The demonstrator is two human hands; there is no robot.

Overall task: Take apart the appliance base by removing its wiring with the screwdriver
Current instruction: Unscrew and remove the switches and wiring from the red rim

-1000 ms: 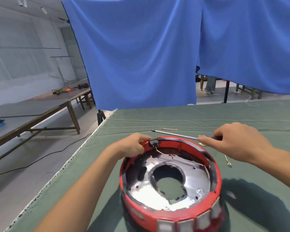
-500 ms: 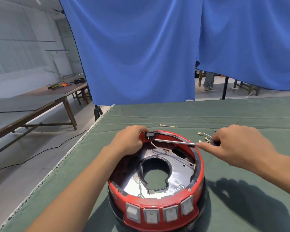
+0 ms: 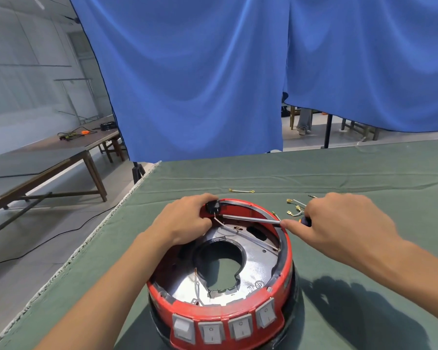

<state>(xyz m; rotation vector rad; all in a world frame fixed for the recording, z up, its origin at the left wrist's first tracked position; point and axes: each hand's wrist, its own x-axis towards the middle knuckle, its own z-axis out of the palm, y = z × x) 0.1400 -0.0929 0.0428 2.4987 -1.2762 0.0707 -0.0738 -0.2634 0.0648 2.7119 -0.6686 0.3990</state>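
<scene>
The round red appliance base (image 3: 276,317) stands upside down on the green table cloth, its shiny metal inside facing up and several grey switches on its near side. My left hand (image 3: 185,219) grips the far left rim beside a small black part (image 3: 212,206). My right hand (image 3: 339,221) holds the screwdriver (image 3: 250,219); its steel shaft lies across the far rim with the tip at the black part. A thin pale wire (image 3: 219,222) hangs under that part, and another wire (image 3: 197,289) runs along the inner near side.
Loose wires with brass terminals (image 3: 295,207) lie on the cloth behind the base, and one more wire (image 3: 241,190) lies farther back. Blue curtains (image 3: 200,79) hang behind the table. The table's left edge (image 3: 86,246) drops to the floor; wooden tables (image 3: 61,157) stand at left.
My right hand brought the screwdriver from the cloth behind the base onto the far rim, tip now at the black part. The camera view dipped, showing the switches. My left hand stayed on the rim.
</scene>
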